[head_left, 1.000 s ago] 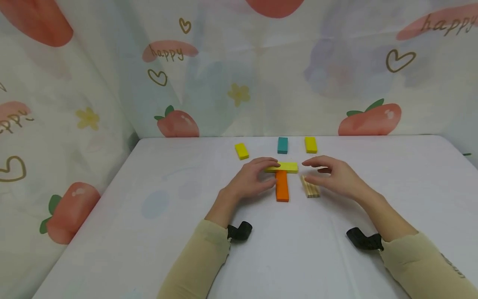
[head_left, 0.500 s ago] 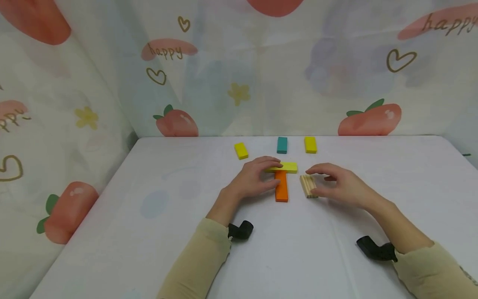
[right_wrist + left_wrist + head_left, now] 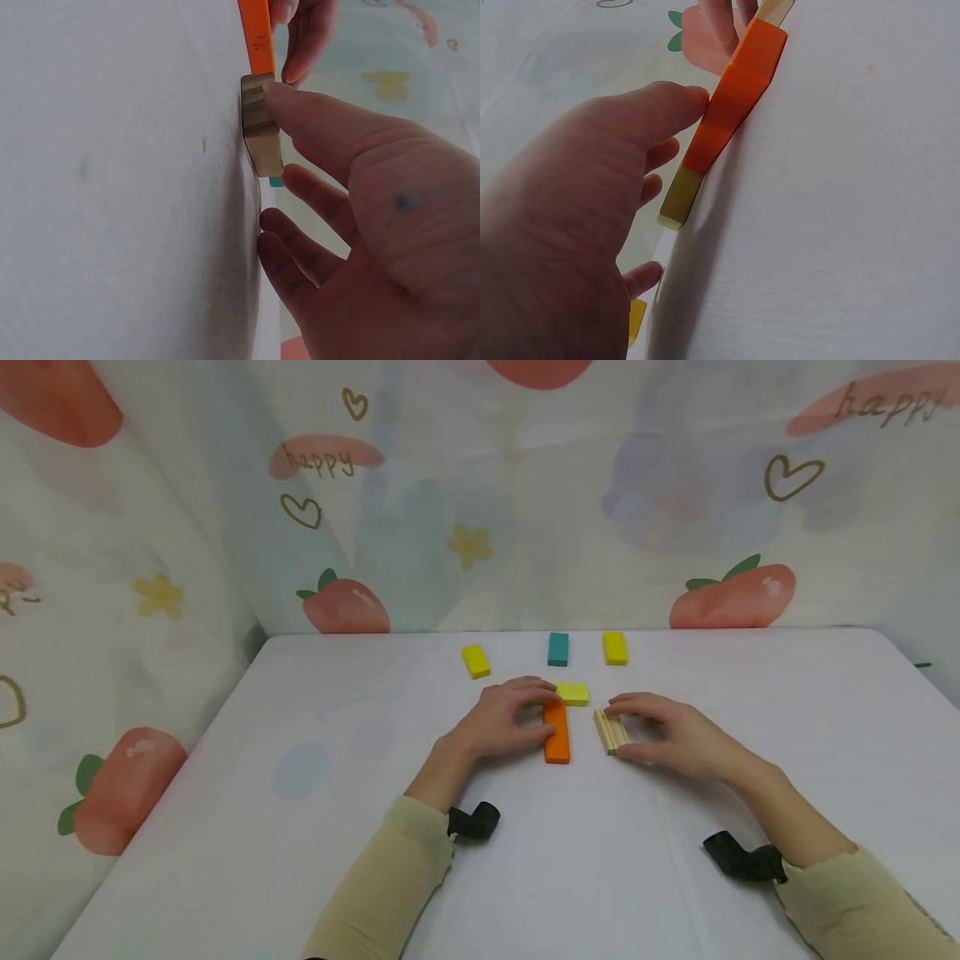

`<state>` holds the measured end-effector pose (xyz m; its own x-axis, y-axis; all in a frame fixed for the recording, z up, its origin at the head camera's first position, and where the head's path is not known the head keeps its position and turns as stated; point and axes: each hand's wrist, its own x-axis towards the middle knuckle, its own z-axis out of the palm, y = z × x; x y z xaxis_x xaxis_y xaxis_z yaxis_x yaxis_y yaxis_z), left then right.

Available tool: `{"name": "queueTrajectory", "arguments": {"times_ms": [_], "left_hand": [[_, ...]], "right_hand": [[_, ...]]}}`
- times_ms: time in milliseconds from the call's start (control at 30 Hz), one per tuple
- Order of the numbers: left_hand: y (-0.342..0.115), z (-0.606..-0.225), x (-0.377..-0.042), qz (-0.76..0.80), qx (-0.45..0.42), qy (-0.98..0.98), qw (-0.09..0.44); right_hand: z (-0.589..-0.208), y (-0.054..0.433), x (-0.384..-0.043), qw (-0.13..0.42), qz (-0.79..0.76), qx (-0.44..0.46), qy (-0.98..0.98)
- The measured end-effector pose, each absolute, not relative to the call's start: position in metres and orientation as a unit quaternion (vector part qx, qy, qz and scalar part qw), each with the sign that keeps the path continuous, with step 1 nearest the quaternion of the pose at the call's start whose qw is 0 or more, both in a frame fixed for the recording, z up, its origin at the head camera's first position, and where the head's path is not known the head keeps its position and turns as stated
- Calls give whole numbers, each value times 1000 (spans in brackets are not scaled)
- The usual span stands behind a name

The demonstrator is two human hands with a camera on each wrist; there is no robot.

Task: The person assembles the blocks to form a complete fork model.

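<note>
An orange block (image 3: 557,745) lies lengthwise, its far end meeting a yellow-green block (image 3: 574,695) laid crosswise. My left hand (image 3: 504,718) is over their left side, fingers loosely bent above the yellow-green block and thumb touching the orange one. In the left wrist view the thumb (image 3: 679,109) rests at the orange block's edge. To the right, my right hand (image 3: 678,735) pinches a bare wooden block (image 3: 611,732) with striped grain, index finger at its far end and thumb at its near end. The right wrist view shows that thumb (image 3: 315,120) on the wooden block's striped face.
Behind the hands, near the table's back edge, lie a small yellow block (image 3: 476,662), a teal block (image 3: 558,649) and another yellow block (image 3: 615,648). A patterned cloth (image 3: 510,510) hangs right behind the white table (image 3: 585,877).
My right hand came down and back, then closed its thumb and index finger on the wooden block. The left hand moved slightly right, its thumb now over the orange block. The head view shifted a little.
</note>
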<state>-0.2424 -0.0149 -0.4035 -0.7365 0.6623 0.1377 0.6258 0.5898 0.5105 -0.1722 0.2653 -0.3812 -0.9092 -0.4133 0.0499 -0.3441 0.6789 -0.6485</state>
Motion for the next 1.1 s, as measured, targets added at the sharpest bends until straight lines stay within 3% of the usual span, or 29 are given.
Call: {"name": "queueTrajectory", "arguments": {"times_ms": [500,1100], "left_hand": [[-16,-406,-243,277,370,886,41],[-17,-406,-246,285,365,885,50]], "right_hand": [[-382,263,-174,63,-324,-204,922],[-383,260,-175,34,-323,-195,925]]}}
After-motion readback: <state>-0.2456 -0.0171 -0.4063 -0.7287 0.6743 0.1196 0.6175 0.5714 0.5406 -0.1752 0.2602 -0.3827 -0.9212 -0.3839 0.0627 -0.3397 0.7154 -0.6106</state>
